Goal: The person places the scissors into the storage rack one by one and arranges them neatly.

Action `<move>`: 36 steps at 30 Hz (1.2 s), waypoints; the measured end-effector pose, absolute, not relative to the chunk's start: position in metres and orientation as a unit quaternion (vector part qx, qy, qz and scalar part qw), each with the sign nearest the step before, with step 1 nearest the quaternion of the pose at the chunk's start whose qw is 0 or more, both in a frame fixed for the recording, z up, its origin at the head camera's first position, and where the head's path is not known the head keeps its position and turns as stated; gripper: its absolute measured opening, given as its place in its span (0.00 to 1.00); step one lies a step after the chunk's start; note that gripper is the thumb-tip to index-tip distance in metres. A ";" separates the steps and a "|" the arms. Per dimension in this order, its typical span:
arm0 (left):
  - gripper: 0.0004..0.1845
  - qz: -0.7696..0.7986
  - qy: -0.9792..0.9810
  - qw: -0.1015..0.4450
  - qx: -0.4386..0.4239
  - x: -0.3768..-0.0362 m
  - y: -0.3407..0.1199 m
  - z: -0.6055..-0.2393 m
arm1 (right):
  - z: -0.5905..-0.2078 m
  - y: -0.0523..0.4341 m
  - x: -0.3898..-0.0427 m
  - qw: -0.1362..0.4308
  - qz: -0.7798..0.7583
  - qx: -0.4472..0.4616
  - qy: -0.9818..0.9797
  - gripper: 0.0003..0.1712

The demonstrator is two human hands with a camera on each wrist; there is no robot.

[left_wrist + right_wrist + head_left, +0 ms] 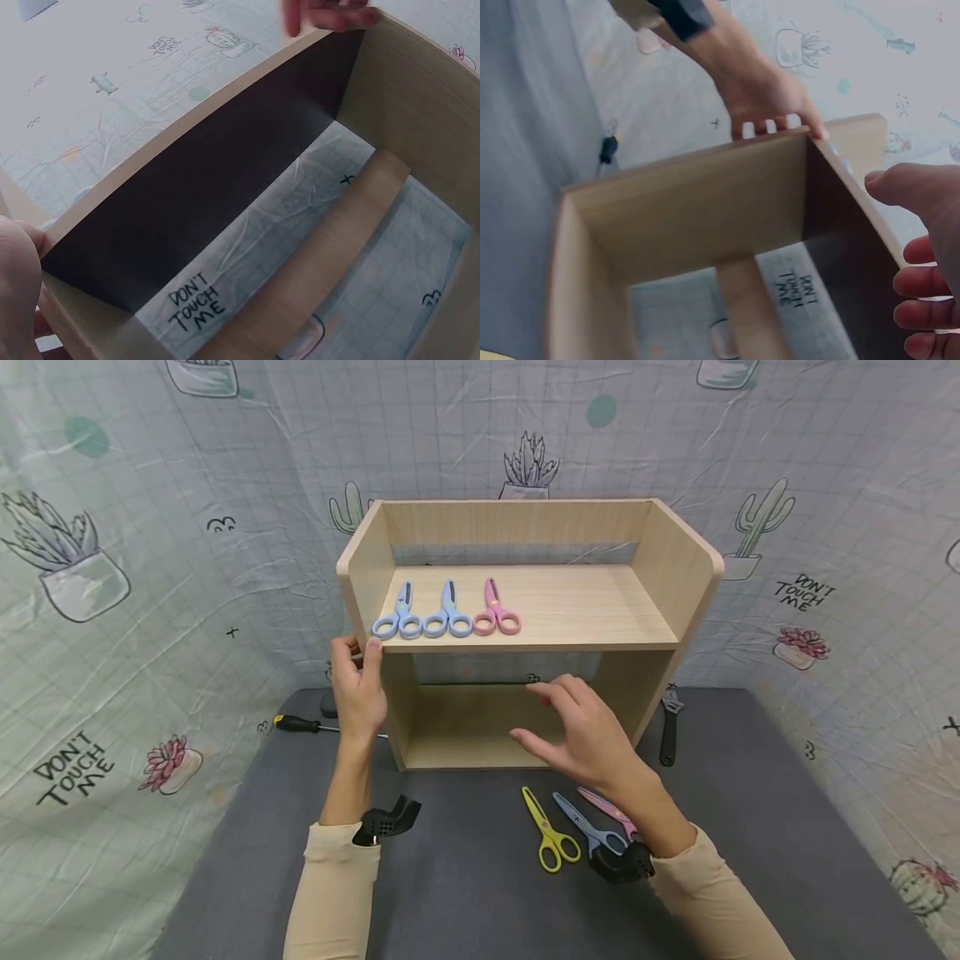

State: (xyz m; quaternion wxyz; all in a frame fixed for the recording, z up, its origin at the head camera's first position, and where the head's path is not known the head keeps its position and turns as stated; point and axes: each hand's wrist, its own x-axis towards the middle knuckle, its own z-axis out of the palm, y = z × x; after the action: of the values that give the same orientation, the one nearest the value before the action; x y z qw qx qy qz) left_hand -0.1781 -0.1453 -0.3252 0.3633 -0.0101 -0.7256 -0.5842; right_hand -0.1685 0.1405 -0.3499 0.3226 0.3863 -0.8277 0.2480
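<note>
A light wooden two-tier shelf (540,649) stands in the middle. My left hand (360,693) grips its left side at the upper board, thumb by the front edge and fingers around the outer face. On that board, toward the left, lie a light blue pair of scissors (410,625), another blue pair (448,614) and a pink pair (492,602), blades pointing back. My right hand (592,735) hovers before the lower compartment, thumb and fingers spread apart, holding nothing. In the right wrist view, its thumb (907,182) shows near the board's front edge.
On the grey table (465,860) lie yellow scissors (551,842), blue scissors (588,827) and pink scissors (609,808), partly under the right forearm. A screwdriver (298,724) lies left of the shelf, an adjustable wrench (668,735) right. A printed cloth (285,552) hangs behind.
</note>
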 end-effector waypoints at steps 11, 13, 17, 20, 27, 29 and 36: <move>0.18 -0.583 -0.726 0.365 -0.004 -0.179 -0.145 -0.326 | -0.406 0.154 -0.141 0.289 0.230 0.378 -0.849 0.35; 0.18 -0.582 -0.726 0.366 -0.004 -0.179 -0.145 -0.327 | -0.416 0.156 -0.138 0.282 0.230 0.378 -0.851 0.35; 0.17 -0.584 -0.725 0.366 -0.007 -0.179 -0.145 -0.326 | -0.435 0.163 -0.132 0.269 0.223 0.375 -0.859 0.36; 0.18 -0.585 -0.724 0.365 -0.008 -0.179 -0.145 -0.326 | -0.451 0.169 -0.126 0.256 0.215 0.365 -0.869 0.36; 0.18 -0.585 -0.720 0.372 -0.010 -0.179 -0.144 -0.326 | -0.487 0.178 -0.115 0.230 0.186 0.341 -0.892 0.38; 0.18 -0.587 -0.720 0.371 -0.010 -0.179 -0.145 -0.326 | -0.496 0.179 -0.112 0.227 0.180 0.336 -0.896 0.39; 0.18 -0.586 -0.722 0.368 -0.010 -0.182 -0.147 -0.330 | -0.520 0.183 -0.096 0.175 0.163 0.297 -0.924 0.40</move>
State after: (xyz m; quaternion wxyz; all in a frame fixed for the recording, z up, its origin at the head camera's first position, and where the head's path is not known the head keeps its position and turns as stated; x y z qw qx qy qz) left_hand -0.1823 -0.1471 -0.3297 0.3679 -0.0099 -0.7222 -0.5857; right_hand -0.0965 0.1828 -0.5200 0.1749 0.2974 -0.9244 0.1626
